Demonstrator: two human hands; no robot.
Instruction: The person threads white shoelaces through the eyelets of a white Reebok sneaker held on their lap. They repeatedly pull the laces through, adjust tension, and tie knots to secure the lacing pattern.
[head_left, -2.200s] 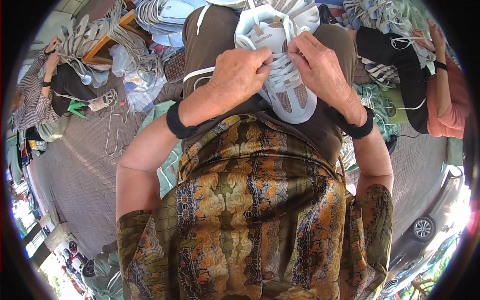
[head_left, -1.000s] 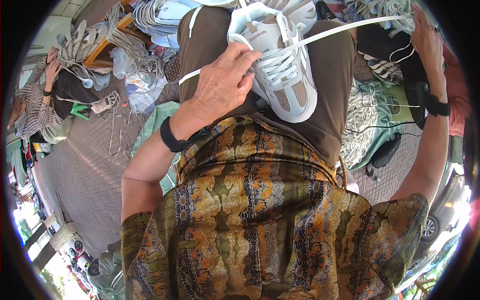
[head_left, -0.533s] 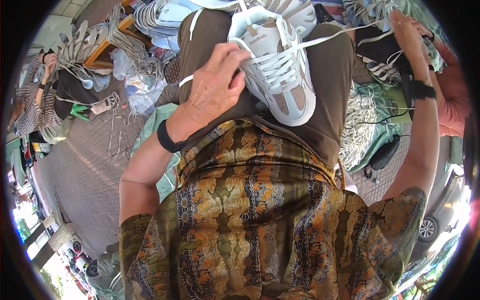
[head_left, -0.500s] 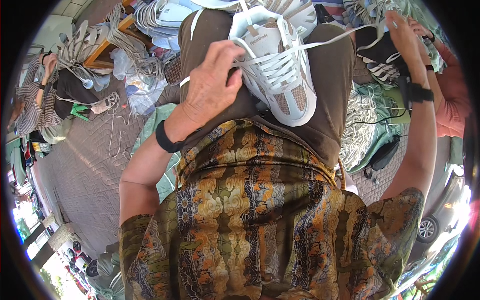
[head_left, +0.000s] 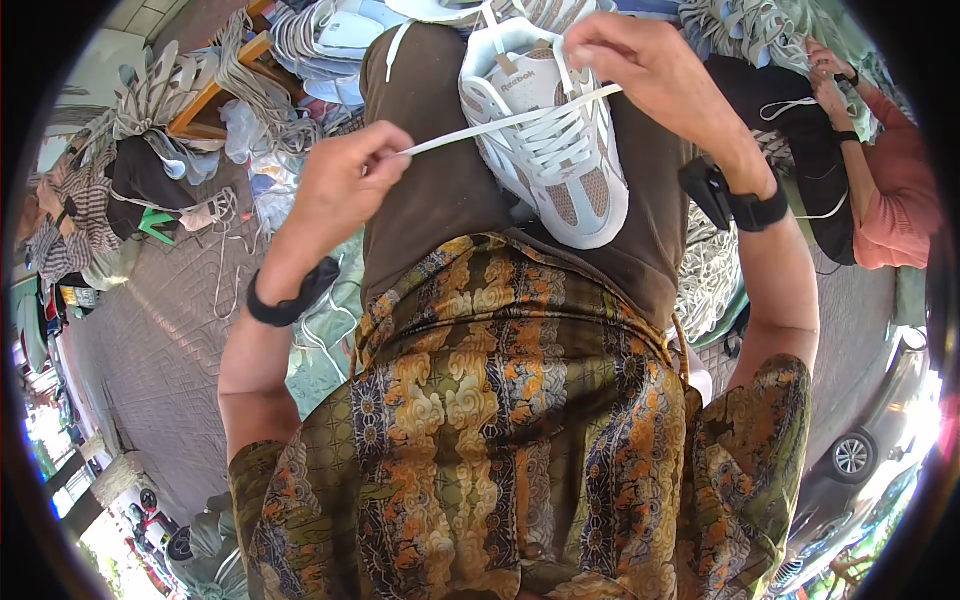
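A white and beige sneaker [head_left: 590, 205] rests between my thighs, its toe toward me and its tongue facing up. White lacing crosses the lower part of its throat. A white shoelace [head_left: 455, 138] stretches taut across the shoe from one hand to the other. My left hand [head_left: 345, 180] is closed, pinching that lace to the left of the shoe. Over the shoe's upper right side, my right hand [head_left: 645, 80] is closed with its fingertips near the collar. The lace runs in under its palm, and its exact hold is partly hidden. Another lace end [head_left: 395, 50] lies on my left thigh.
A heap of white laces [head_left: 708, 280] lies by my right leg. Stacked pale shoe parts [head_left: 305, 45] and a wooden frame [head_left: 195, 118] stand at the far left, near clear plastic bags [head_left: 272, 190]. Other people sit left and right, one in a pink sleeve [head_left: 900, 205].
My right hand has come in from the far right to the shoe's upper side. My left hand has moved left and down, drawing the lace out across the shoe.
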